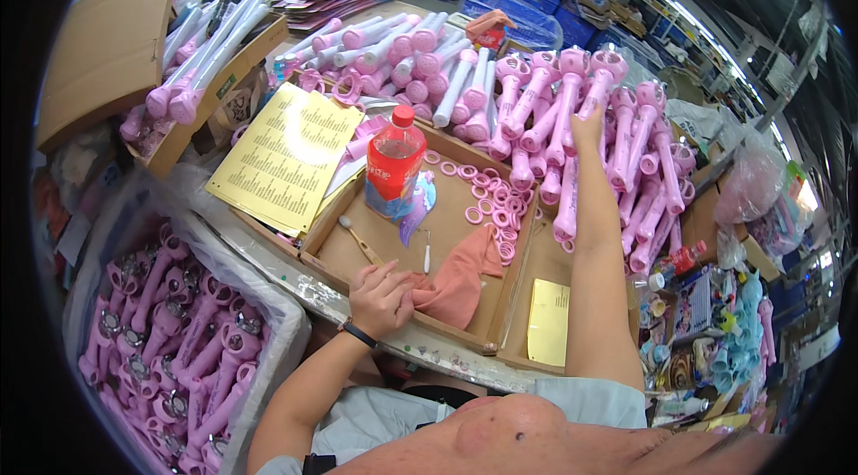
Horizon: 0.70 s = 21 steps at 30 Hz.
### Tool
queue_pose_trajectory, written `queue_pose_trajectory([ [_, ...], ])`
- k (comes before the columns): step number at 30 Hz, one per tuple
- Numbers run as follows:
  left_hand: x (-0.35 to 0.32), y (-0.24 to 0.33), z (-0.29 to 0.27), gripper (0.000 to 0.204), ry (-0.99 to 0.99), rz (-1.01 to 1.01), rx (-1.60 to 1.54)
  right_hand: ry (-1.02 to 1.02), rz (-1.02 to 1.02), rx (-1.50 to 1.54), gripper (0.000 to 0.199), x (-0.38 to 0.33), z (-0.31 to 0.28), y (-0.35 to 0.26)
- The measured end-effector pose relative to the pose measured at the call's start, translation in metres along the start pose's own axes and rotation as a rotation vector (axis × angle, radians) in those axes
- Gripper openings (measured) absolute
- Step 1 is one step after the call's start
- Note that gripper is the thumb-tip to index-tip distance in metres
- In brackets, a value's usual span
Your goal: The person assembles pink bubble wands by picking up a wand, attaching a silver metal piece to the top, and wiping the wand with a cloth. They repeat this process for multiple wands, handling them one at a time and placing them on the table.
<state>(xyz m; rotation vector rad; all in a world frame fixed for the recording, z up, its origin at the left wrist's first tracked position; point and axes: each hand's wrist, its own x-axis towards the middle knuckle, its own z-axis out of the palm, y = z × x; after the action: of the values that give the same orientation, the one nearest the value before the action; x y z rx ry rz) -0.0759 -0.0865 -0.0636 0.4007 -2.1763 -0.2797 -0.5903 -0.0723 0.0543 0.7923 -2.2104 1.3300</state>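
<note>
Head view: left hand (382, 296) rests with loosely curled fingers on a salmon cloth (460, 278); right hand (587, 128), fingers closed, grips a pink toy wand (569, 180) in the pile.

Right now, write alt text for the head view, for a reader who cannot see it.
A person's right hand reaches into a row of pink toy wands while the left hand rests on a salmon cloth in a shallow cardboard tray. The tray also holds a red bottle and pink rings.
</note>
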Motion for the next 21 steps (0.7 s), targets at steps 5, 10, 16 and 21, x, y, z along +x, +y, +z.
queue_pose_trajectory([
  [5, 0.000, 0.001, 0.000, 0.014, -0.005, 0.007, 0.022, 0.001, 0.047, -0.063, 0.074, 0.016, 0.003, 0.034],
  [10, 0.002, 0.002, -0.001, 0.013, -0.016, 0.012, 0.012, -0.172, 0.100, -0.302, 0.063, 0.010, 0.000, 0.034],
  [16, 0.000, 0.001, -0.001, 0.011, 0.000, 0.017, 0.018, -0.052, -0.099, -0.534, 0.056, -0.020, 0.000, 0.015],
  [21, 0.000, 0.001, -0.001, 0.010, 0.011, 0.032, 0.020, 0.083, -0.186, -0.360, 0.041, -0.043, -0.013, -0.035],
])
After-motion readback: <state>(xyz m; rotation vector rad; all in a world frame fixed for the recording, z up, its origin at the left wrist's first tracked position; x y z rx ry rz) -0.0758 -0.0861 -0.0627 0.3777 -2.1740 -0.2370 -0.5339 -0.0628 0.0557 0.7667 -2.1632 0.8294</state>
